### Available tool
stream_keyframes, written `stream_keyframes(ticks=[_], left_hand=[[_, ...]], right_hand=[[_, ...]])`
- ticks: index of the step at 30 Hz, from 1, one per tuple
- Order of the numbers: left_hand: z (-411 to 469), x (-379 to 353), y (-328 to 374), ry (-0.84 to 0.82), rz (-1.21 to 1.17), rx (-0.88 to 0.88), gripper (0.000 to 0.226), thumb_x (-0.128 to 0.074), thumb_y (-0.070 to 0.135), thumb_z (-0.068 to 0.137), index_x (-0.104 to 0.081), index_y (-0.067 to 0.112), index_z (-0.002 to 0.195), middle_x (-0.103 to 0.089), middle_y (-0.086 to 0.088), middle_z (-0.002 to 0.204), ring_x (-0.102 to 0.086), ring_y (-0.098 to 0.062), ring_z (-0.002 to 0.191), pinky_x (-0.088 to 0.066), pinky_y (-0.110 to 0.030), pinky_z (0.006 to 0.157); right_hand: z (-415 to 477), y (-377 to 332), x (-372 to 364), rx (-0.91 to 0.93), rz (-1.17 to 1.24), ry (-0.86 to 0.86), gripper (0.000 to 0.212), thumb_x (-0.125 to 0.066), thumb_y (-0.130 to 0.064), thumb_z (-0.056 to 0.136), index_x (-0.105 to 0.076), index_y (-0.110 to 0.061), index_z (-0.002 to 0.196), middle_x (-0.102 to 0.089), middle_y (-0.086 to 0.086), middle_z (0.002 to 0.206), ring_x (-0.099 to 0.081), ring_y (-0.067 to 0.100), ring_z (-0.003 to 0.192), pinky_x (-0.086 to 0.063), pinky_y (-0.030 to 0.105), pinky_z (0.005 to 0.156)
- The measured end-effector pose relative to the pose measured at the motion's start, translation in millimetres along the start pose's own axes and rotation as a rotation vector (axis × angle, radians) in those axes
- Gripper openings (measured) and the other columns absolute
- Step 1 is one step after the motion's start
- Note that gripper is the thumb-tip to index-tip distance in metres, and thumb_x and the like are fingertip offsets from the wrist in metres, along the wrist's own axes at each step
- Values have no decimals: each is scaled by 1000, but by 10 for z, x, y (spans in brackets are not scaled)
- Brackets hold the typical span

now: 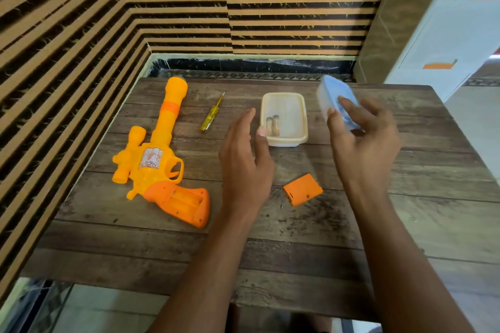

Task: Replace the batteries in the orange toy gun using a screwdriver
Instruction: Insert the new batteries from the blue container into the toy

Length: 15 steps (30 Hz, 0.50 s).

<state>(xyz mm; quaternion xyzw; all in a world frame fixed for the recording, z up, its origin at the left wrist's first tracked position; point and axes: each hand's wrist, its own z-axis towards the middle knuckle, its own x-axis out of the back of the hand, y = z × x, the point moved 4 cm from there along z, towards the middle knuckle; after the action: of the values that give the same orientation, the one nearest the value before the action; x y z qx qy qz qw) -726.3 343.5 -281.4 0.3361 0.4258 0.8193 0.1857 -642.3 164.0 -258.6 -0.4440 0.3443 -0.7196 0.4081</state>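
The orange toy gun (157, 154) lies on the left of the wooden table (270, 238), its grip compartment open and without batteries. Its orange battery cover (303, 189) lies apart near the middle. A yellow screwdriver (211, 114) rests behind, right of the barrel. A clear plastic box (284, 118) holds batteries (272, 124). My left hand (244, 162) hovers with straight fingers, thumb touching the box's left rim. My right hand (362, 140) holds the blue box lid (336, 101) tilted above the table, to the right of the box.
Striped brown walls close in the table on the left and behind. A white cabinet (443, 34) with orange handles stands at the right rear. The table's near edge drops to a tiled floor (108, 313).
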Motion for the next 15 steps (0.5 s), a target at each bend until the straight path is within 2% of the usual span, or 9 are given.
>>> stream_keyframes(ticks=[2, 3, 5, 7, 9, 12, 15], left_hand=[[13, 23, 48, -7, -61, -18, 39, -52, 21, 109, -59, 7, 145, -65, 0, 137, -56, 10, 120, -49, -14, 97], [15, 30, 52, -22, -110, -12, 40, -52, 22, 109, -59, 8, 145, -66, 2, 136, -58, 11, 119, -51, -15, 96], [22, 39, 57, -57, -232, 50, 43, -49, 30, 110, -57, 12, 148, -69, 1, 135, -66, -2, 120, -58, -30, 96], [45, 53, 39, -78, -387, 147, 42, -49, 29, 111, -55, 12, 149, -72, 0, 127, -72, -11, 111, -63, -39, 89], [75, 84, 12, -75, -530, 257, 37, -52, 25, 110, -56, 11, 145, -74, -3, 120, -75, -15, 104, -64, -40, 81], [111, 140, -30, -69, -731, 429, 34, -57, 24, 108, -57, 11, 139, -76, -3, 116, -75, -24, 108, -63, -36, 77], [121, 168, -51, -103, -902, 526, 31, -60, 21, 105, -57, 17, 136, -78, -7, 115, -76, -29, 108, -63, -37, 78]], right_hand=[[-86, -117, -81, 75, 108, -79, 35, -69, -41, 96, -78, -20, 123, -68, 3, 131, -66, 11, 119, -59, 42, 94], [-139, -173, -139, 103, 147, -128, 34, -67, -40, 98, -78, -20, 122, -68, 2, 130, -66, 7, 119, -61, 37, 90], [-238, -288, -235, 157, 183, -208, 31, -64, -37, 101, -78, -19, 122, -66, 1, 132, -63, 1, 119, -59, 24, 84], [-304, -362, -321, 222, 194, -261, 29, -63, -32, 102, -77, -16, 122, -63, 2, 134, -60, 0, 121, -56, 19, 85], [-346, -402, -381, 292, 192, -286, 26, -63, -26, 103, -76, -12, 119, -64, 3, 128, -61, 4, 120, -56, 24, 89], [-389, -442, -454, 351, 188, -322, 21, -63, -20, 102, -75, -10, 115, -67, 1, 115, -65, 12, 109, -56, 37, 88], [-422, -476, -509, 378, 181, -320, 18, -62, -13, 102, -74, -9, 114, -67, 4, 109, -65, 13, 100, -54, 31, 83]])
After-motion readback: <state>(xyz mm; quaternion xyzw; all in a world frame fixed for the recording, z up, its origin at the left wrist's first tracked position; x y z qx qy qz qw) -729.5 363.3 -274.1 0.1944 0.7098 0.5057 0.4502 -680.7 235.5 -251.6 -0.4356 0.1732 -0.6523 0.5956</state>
